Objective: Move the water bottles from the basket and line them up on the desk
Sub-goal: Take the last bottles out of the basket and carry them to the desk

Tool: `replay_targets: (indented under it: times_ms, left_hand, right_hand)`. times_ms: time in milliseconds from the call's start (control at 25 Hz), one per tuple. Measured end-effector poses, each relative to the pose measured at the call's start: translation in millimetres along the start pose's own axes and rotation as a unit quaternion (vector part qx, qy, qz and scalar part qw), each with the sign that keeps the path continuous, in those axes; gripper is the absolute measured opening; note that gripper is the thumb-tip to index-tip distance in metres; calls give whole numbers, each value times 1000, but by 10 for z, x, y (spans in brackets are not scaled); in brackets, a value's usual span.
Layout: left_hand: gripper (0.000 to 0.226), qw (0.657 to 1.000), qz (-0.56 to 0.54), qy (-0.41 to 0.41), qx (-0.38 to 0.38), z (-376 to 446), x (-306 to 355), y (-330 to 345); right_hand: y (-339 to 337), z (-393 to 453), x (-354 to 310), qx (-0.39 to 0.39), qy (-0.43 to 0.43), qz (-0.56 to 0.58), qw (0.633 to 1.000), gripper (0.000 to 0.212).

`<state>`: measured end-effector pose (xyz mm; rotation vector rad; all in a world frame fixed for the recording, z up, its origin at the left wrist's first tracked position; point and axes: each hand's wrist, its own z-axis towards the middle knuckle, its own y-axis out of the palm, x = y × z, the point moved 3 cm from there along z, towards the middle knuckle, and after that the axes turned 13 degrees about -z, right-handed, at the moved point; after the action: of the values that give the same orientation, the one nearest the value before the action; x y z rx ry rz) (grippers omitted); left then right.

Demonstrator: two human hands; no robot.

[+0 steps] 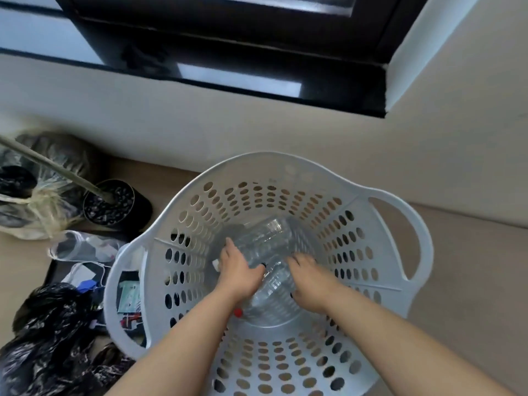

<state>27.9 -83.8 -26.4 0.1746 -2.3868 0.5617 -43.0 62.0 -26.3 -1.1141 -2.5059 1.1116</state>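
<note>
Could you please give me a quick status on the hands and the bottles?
Left hand and right hand both down in the basket, on the clear bottles. Grip unclear. Bottles lie at the bottom, none out. Nothing blocking.

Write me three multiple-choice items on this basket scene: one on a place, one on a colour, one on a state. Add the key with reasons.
1. Where are the clear bottles?
A. at the bottom of the basket
B. on the window ledge
C. beside the black pot

2. What colour is the small cap below the left wrist?
A. green
B. red
C. yellow

3. How do both hands stand?
A. resting on the basket's rim
B. gripping the basket's handles
C. reaching down inside, onto the bottles

Key: 1 A, the bottles lie on the basket's floor. 2 B, the cap shows red. 3 C, the left hand and the right hand are both down among the bottles.
</note>
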Motion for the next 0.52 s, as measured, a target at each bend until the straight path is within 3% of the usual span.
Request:
replay_targets:
  times_ms: [120, 360, 520]
  left_hand:
    - [97, 999, 45, -3, 25, 276, -121, 80]
    - [91, 971, 236, -19, -10, 575, -549, 112]
    - [94, 963, 268, -26, 21, 758, -593, 162]
  right_hand:
    - [143, 306, 24, -10, 16, 4, 1000, 67]
    - [457, 603, -170, -18, -3, -13, 1000, 75]
    - [449, 755, -263, -44, -16, -69, 997, 94]
